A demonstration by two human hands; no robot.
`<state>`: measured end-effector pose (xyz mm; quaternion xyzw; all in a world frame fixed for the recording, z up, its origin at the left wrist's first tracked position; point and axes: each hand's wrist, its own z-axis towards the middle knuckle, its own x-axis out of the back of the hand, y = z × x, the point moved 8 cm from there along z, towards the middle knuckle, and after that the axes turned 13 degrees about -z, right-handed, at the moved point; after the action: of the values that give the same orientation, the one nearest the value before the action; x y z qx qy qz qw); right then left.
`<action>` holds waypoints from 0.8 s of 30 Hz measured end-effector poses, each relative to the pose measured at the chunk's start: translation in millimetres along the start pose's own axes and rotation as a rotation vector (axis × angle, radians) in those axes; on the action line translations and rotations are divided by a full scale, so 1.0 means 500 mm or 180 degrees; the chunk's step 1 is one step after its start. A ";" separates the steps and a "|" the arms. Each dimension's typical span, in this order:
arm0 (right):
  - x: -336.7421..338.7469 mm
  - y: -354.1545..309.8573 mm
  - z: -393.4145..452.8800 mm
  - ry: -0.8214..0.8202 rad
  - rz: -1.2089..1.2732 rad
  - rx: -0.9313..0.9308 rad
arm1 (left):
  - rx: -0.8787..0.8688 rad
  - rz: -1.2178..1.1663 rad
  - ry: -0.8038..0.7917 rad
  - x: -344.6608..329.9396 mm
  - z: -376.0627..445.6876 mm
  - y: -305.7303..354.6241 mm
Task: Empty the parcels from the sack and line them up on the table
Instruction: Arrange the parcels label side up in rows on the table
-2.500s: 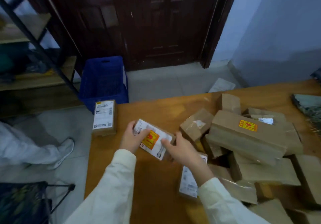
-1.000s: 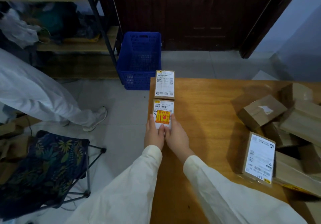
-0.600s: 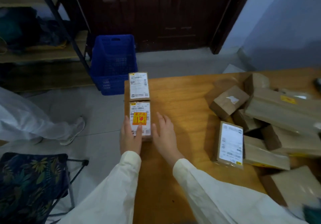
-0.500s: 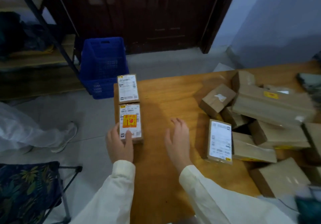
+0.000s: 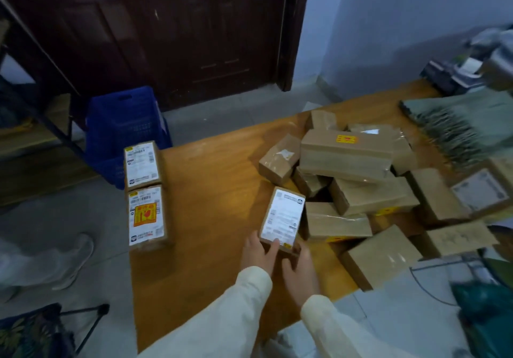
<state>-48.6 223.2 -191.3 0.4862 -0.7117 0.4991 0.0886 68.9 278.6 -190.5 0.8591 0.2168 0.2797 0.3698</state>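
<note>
Two labelled brown parcels lie end to end along the wooden table's [image 5: 211,191] left edge: a white-label parcel [image 5: 142,163] farther away and an orange-sticker parcel [image 5: 147,219] nearer. At the heap's near left side, a third parcel with a white label [image 5: 283,217] is gripped at its near end by both hands. My left hand [image 5: 259,252] has its thumb on the label. My right hand [image 5: 301,270] holds the near right corner from below. A heap of brown parcels [image 5: 358,177] fills the table's right half. The grey-green sack [image 5: 460,124] lies flat at the far right.
A blue plastic crate [image 5: 125,127] stands on the floor beyond the table's far left corner, beside a metal shelf rack [image 5: 36,124]. Another person's leg and shoe [image 5: 66,263] are on the floor at left. A folding stool [image 5: 33,330] is at bottom left. A dark door [image 5: 194,30] is behind.
Both hands left the orange-sticker parcel, now lying in line behind the first one, moved right to the heap and took hold of the white-label parcel. The camera view swung to the right.
</note>
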 end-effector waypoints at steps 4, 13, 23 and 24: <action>-0.073 -0.010 -0.062 -0.0903 -0.0243 0.0492 | -0.0002 -0.0253 0.0446 0.055 -0.018 -0.024; 0.018 -0.207 0.012 0.0134 -0.1691 0.2564 | 0.0692 -0.1117 0.1609 0.142 -0.124 -0.111; -0.039 -0.165 0.038 -0.0592 -0.3415 0.2746 | 0.1078 -0.2614 0.1155 -0.017 -0.096 -0.112; -0.044 -0.146 0.016 -0.0783 -0.2912 0.2571 | 0.0996 -0.2608 0.1291 0.001 -0.107 -0.121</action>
<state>22.7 228.0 -163.1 0.7910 -0.1914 0.5808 0.0200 24.9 344.8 -205.6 0.6764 0.6446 0.2370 0.2661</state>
